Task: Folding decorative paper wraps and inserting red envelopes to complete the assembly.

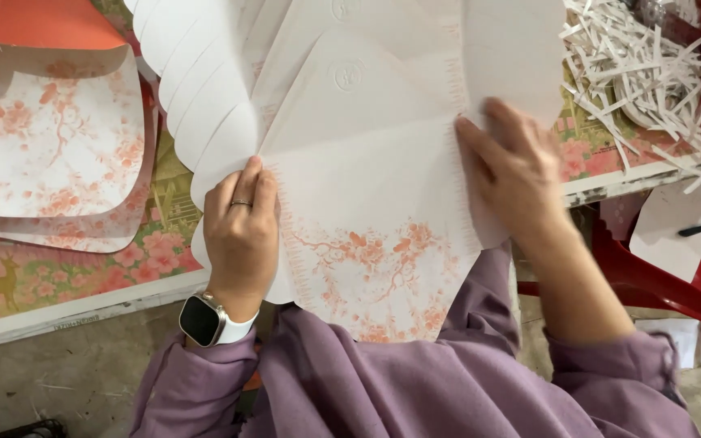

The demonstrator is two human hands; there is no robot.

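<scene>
A fanned stack of die-cut white card sheets (pixel 367 186) with orange blossom print lies across the table edge and my lap. My left hand (pixel 241 235), with a ring and a white-strapped watch on the wrist, presses flat on the left flaps of the stack. On the right flap, along a perforated fold line, my right hand (pixel 517 174) pushes down with fingers bent; it is slightly blurred. Both sleeves are purple.
A pile of similar blossom-printed cut sheets (pixel 50 146) lies at the left on a floral tablecloth (pixel 83 272). White paper shreds (pixel 651 73) heap at the top right. A red plastic chair (pixel 659 284) stands at the right. The grey floor (pixel 58 381) shows below.
</scene>
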